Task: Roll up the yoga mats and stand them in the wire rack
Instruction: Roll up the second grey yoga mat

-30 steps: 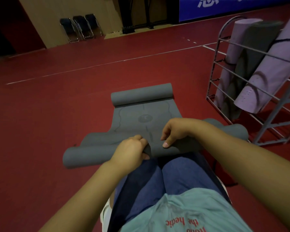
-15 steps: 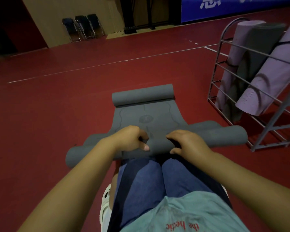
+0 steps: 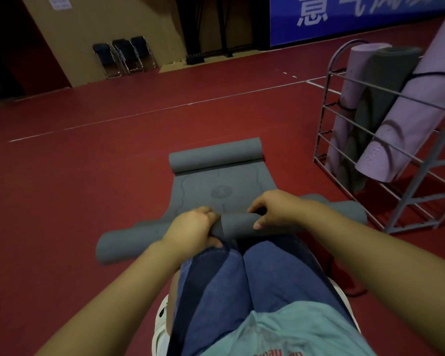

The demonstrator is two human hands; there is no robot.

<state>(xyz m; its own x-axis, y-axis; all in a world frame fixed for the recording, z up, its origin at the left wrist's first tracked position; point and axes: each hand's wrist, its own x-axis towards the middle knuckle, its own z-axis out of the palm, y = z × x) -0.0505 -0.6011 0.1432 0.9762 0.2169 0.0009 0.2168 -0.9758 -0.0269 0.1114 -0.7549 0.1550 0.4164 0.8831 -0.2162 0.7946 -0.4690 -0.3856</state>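
Rack [image 3: 326, 104]: three rolled mats already standing inside, leaning against the wires.
Grey mat [image 3: 217, 187]: on the floor at the knees, far end curled, near end just starting to roll.
Left hand [image 3: 190, 228]: curled round the fresh roll.
Right hand [image 3: 275, 210]: curled round it too.
Left to do: most of the rolling, then racking.
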